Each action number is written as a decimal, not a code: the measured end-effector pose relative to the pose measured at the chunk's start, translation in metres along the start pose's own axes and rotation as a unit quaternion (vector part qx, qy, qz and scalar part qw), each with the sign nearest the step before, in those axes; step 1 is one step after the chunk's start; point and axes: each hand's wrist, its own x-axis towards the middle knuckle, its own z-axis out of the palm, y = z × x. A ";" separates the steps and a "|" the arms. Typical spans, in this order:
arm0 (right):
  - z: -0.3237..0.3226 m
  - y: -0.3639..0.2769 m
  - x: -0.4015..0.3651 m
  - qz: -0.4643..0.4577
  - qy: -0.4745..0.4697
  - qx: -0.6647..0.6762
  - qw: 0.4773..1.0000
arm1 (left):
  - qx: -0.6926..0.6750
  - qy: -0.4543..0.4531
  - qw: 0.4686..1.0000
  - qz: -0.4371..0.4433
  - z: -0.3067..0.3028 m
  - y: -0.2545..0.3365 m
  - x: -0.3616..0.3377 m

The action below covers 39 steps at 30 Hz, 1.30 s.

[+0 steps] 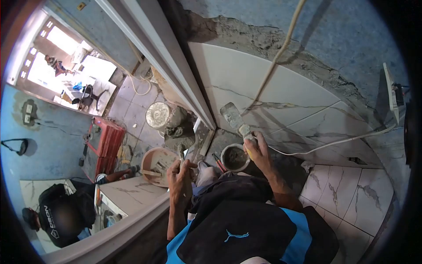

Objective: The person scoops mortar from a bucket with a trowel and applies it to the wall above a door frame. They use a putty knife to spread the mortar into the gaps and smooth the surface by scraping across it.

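My right hand [258,152] is closed round the handle of a putty knife [231,115]. Its mortar-smeared blade points up in front of the marbled wall tiles [237,66]. In my left hand [179,174] is the handle of a trowel [182,143], its broad grey blade reaching away from me with a lump of wet mortar [174,132] on top. Between my hands stands a small bucket [235,157] with grey mix inside. Red-handled pliers [218,163] lie beside that bucket.
A round basin [154,160] with tools and a mortar-crusted bucket [158,114] stand beyond the door frame [162,48]. A red toolbox [107,147] is farther left. Another person [66,215] crouches at lower left. A cable [281,50] hangs across the wall.
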 end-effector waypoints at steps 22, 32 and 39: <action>-0.011 -0.110 -0.004 -0.240 -0.040 -0.389 0.888 | 0.072 -0.039 0.996 0.016 -0.008 -0.037 0.006; 0.026 -0.111 -0.008 -0.286 0.044 -0.449 0.845 | 0.209 -0.052 0.969 0.123 -0.053 -0.061 0.037; 0.045 -0.102 0.019 -0.375 0.174 -0.325 0.851 | 0.170 -0.062 0.973 0.144 -0.043 -0.043 0.043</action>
